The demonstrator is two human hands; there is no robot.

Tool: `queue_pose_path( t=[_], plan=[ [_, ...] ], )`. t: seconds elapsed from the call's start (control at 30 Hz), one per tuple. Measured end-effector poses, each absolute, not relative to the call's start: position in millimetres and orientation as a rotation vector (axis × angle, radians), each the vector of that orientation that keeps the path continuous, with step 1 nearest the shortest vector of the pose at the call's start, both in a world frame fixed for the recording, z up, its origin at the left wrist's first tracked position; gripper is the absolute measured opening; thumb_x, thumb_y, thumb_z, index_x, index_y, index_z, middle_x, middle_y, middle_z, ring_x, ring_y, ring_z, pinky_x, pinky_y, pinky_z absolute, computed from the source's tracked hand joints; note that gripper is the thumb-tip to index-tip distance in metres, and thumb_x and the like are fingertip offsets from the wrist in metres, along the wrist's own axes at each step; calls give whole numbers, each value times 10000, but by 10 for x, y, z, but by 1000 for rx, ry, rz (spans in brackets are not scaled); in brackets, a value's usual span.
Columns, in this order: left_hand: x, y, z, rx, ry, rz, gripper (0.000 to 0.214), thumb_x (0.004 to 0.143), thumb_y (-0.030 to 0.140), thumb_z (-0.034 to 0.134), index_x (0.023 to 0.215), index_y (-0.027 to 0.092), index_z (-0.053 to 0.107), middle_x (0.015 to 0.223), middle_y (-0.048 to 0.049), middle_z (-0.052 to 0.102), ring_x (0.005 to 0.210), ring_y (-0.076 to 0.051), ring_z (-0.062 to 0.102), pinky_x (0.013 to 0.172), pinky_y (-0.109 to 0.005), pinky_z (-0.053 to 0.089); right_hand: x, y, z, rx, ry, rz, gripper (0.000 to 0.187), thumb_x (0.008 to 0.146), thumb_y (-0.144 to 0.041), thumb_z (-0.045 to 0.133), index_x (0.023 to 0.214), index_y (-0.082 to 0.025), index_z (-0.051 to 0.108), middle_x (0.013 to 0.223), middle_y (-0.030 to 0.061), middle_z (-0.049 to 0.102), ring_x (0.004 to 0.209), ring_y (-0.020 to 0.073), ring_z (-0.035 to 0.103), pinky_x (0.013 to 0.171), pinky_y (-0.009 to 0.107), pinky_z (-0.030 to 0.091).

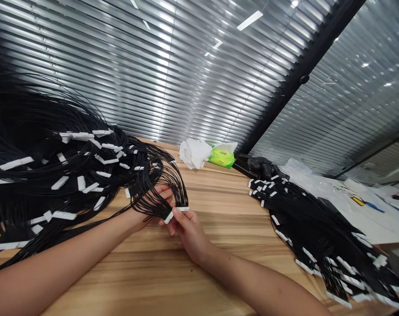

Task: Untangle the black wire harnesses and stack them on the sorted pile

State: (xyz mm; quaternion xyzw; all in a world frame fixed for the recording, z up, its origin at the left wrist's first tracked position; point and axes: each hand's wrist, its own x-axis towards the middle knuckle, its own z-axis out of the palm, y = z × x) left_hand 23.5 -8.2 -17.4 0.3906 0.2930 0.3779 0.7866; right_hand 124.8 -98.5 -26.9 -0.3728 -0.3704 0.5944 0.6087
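In the middle of the wooden table, a bundle of thin black wires (143, 186) arcs between my hands, with white connectors (168, 217) at its ends. My right hand (190, 228) pinches at these connectors, thumb on top. My left hand (153, 208) lies beneath the wires, its fingers partly covered by them; it appears to cradle the bundle. A large heap of black wire harnesses (38, 118) with many white connectors lies beside my left forearm, and the held wires run back toward it.
At the right lies a second pile of black harnesses (311, 219). A green tissue pack (222, 157) and crumpled white tissue (194, 152) sit at the table's back, before metal blinds (147, 66). Farther right, a white table (380, 228) holds clear plastic (304, 175) and yellow-and-blue tools (365, 203).
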Motion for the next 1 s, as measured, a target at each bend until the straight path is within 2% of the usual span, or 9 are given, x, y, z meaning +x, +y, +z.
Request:
queue_pose_path(
  t=[0.1, 0.17, 0.23, 0.3, 0.43, 0.53, 0.67, 0.8, 1.0],
  plan=[
    [227, -96, -153, 903, 622, 858, 197, 629, 257, 797, 724, 137, 674, 584, -31, 651, 439, -145, 579, 330, -206, 416, 1267, -962, -295, -901, -819, 1265, 332, 763, -499, 693, 752, -168, 666, 546, -17, 588, 468, 94, 373, 514, 246, 299],
    [231, -109, -153, 1017, 609, 913, 257, 652, 264, 777, 875, 151, 717, 775, -71, 723, 682, -204, 678, 507, -246, 522, 1286, -938, -299, -904, -734, 1190, 330, 743, -499, 712, 763, -174, 655, 558, -24, 589, 459, 87, 347, 505, 246, 286],
    [235, -124, -158, 1179, 612, 940, 281, 669, 271, 752, 929, 165, 729, 897, -72, 740, 912, -239, 671, 731, -290, 542, 1302, -915, -287, -873, -619, 1159, 315, 721, -480, 737, 738, -185, 626, 542, -44, 559, 456, 81, 328, 513, 241, 299],
    [228, -140, -155, 1342, 653, 933, 227, 702, 310, 707, 875, 166, 735, 893, -57, 745, 952, -247, 650, 840, -325, 504, 1312, -897, -270, -838, -528, 1158, 313, 704, -452, 758, 697, -187, 591, 536, -58, 535, 462, 74, 321, 531, 235, 322],
    [151, -185, -103, 1594, 830, 1061, 285, 810, 395, 573, 677, 172, 690, 731, -29, 716, 771, -204, 627, 763, -304, 466, 1321, -882, -262, -857, -510, 1120, 325, 709, -444, 754, 698, -179, 566, 602, -38, 580, 466, 61, 315, 514, 224, 303],
    [100, -227, -60, 1769, 923, 1191, 341, 841, 385, 551, 575, 180, 613, 606, 2, 639, 646, -158, 571, 685, -275, 430, 1326, -889, -283, -917, -555, 1044, 313, 731, -452, 730, 738, -182, 571, 582, -49, 557, 456, 64, 304, 483, 223, 264],
    [108, -271, -62, 1745, 877, 1134, 239, 823, 407, 616, 738, 186, 654, 622, 18, 655, 628, -147, 606, 664, -257, 451, 1335, -904, -305, -991, -578, 978, 322, 738, -473, 711, 824, -181, 607, 505, -85, 451, 472, 86, 328, 485, 229, 276],
    [127, -279, -96, 1656, 809, 1028, 263, 812, 430, 643, 925, 193, 656, 610, 15, 692, 607, -161, 653, 686, -271, 492, 1336, -909, -301, -1026, -596, 936, 347, 738, -483, 702, 869, -168, 636, 546, -66, 493, 531, 104, 399, 554, 246, 337],
    [142, -230, -116, 1618, 857, 1016, 297, 808, 461, 629, 851, 177, 703, 617, -5, 683, 605, -169, 634, 648, -279, 480, 1320, -914, -289, -1057, -611, 901, 352, 736, -492, 697, 871, -172, 642, 571, -62, 509, 569, 114, 425, 602, 255, 361]
  ],
)
